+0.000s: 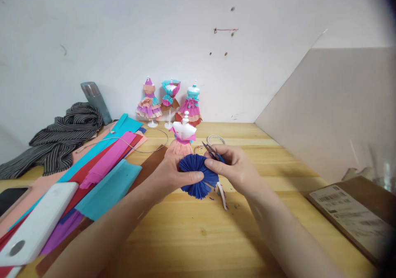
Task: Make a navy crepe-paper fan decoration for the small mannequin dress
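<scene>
A pleated dark blue paper rosette [196, 189] is held between my hands over the table. My left hand [173, 173] grips its left side, with the thumb lying across the folds. My right hand [232, 164] pinches the rosette's right edge between thumb and finger. Small scissors [211, 149] with dark blades and a blue handle are also tucked in that hand, blades pointing up and left. Just behind the rosette stands a small white dress form [185, 131] in a pink top and peach paper skirt, its lower part hidden by my left hand.
Three more dressed forms stand by the wall, one in a tiered dress [149, 104]. Crepe paper sheets [108, 189], a white device [37, 224], a phone [12, 199], striped cloth [69, 133] and a bottle [96, 100] lie left. A cardboard box [352, 216] sits right; a white strip [222, 195] lies below.
</scene>
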Demonstrator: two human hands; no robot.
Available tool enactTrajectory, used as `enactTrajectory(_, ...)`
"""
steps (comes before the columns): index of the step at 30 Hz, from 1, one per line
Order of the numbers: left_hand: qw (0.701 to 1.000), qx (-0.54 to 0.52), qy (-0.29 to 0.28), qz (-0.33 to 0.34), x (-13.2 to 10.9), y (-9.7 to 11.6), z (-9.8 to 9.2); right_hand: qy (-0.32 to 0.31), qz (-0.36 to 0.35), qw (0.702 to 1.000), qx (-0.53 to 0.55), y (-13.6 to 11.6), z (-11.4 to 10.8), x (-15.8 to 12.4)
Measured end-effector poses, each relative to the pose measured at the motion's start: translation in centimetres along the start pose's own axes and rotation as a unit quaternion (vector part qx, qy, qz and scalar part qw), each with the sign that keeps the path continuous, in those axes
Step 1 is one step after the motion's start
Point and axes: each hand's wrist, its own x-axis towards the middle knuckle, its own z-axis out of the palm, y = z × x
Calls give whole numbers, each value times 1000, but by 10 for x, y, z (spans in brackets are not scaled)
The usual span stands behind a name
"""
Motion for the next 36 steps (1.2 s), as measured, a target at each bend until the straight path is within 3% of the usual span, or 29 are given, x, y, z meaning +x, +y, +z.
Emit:
enactTrajectory(6,999,-46,-8,2,3,-3,-1,44,-9,998,34,4,2,1)
enactTrajectory(15,994,-2,105,36,-2,0,2,3,-22,1000,16,10,2,-1)
enactTrajectory(23,990,31,134,36,-2,2,3,5,-59,992,-115,1,1,-5)
enactTrajectory(30,982,62,158,83,-3,5,3,27,-105,959,-263,-3,1,-10)
enactTrajectory(36,977,65,178,98,-3,1,4,40,-123,941,-313,-1,4,-13)
